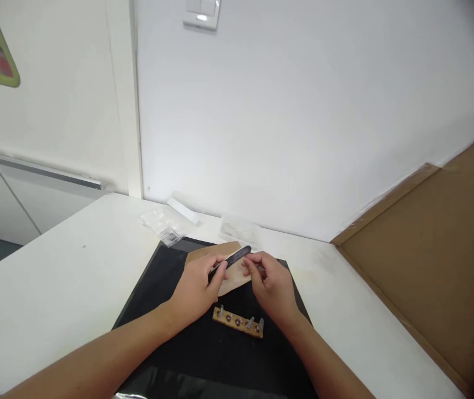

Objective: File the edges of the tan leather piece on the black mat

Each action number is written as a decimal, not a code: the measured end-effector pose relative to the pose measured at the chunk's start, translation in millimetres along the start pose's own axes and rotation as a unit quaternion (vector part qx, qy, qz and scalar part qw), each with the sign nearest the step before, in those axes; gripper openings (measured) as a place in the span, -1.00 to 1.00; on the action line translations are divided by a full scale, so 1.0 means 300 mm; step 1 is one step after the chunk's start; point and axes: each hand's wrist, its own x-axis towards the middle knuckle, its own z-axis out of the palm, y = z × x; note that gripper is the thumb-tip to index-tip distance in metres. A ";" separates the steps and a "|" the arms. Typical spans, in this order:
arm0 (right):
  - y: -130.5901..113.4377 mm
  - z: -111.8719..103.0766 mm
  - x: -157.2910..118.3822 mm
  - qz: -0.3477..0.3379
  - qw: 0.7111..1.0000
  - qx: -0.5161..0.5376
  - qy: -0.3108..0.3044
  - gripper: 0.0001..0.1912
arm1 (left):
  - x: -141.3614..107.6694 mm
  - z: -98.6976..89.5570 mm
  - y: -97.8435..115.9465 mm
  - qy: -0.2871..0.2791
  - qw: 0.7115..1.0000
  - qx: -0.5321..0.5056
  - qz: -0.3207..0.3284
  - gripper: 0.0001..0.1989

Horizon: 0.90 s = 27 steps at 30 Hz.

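Observation:
My left hand (pixel 201 280) is closed on a dark, narrow file (pixel 239 255), which slants up to the right over a brown paper sheet (pixel 234 280). My right hand (pixel 268 277) is beside the file's far end, fingers curled in a pinch; whatever they hold, if anything, is too small to make out. Nearer to me, on the black mat (pixel 203 354), lies a small wooden strip (pixel 238 323) with several clear, upright tips and round dark spots along it.
Behind the mat are clear plastic packaging (pixel 166 221) and a transparent box (pixel 240 230) against the white wall. A brown cardboard panel (pixel 440 244) leans at the right. The white table (pixel 66 282) extends left.

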 end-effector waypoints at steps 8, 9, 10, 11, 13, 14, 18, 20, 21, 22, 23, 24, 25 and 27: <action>0.014 -0.002 -0.021 0.042 0.989 0.137 0.027 -0.78 | -0.004 0.007 -0.004 0.019 0.997 -0.072 -0.027 -0.73; 0.015 0.000 -0.025 0.049 0.987 0.149 0.030 -0.78 | -0.002 0.006 -0.007 0.020 0.997 -0.073 -0.027 -0.73; 0.016 0.004 -0.028 0.056 0.985 0.159 0.031 -0.79 | -0.002 0.006 -0.010 0.019 0.997 -0.076 -0.027 -0.74; 0.016 0.007 -0.030 0.062 0.984 0.165 0.029 -0.79 | -0.003 0.007 -0.013 0.015 0.996 -0.081 -0.028 -0.74; 0.016 0.014 -0.031 0.070 0.982 0.173 0.024 -0.80 | -0.009 0.015 -0.017 0.007 0.995 -0.093 -0.029 -0.75; 0.016 0.016 -0.031 0.072 0.982 0.175 0.021 -0.81 | -0.013 0.019 -0.018 0.006 0.995 -0.099 -0.031 -0.75; 0.009 0.018 -0.032 0.078 0.981 0.174 0.024 -0.82 | -0.023 0.031 -0.016 0.018 0.993 -0.107 -0.043 -0.76; 0.003 0.017 -0.032 0.077 0.982 0.170 0.026 -0.81 | -0.024 0.031 -0.014 0.016 0.994 -0.104 -0.042 -0.76; -0.001 0.016 -0.032 0.072 0.983 0.169 0.026 -0.82 | -0.024 0.031 -0.013 0.015 0.994 -0.101 -0.037 -0.76; -0.004 0.014 -0.031 0.064 0.983 0.167 0.026 -0.82 | -0.024 0.030 -0.013 0.014 0.995 -0.098 -0.032 -0.76; -0.007 0.012 -0.030 0.057 0.984 0.164 0.026 -0.82 | -0.023 0.029 -0.014 0.013 0.995 -0.094 -0.028 -0.77; -0.010 0.009 -0.029 0.051 0.986 0.158 0.026 -0.82 | -0.023 0.029 -0.015 0.013 0.995 -0.091 -0.026 -0.77; -0.012 0.006 -0.027 0.047 0.988 0.148 0.026 -0.82 | -0.022 0.028 -0.017 0.012 0.996 -0.088 -0.024 -0.77; -0.015 0.000 -0.024 0.041 0.992 0.118 0.023 -0.82 | -0.021 0.028 -0.021 0.009 0.996 -0.084 -0.023 -0.76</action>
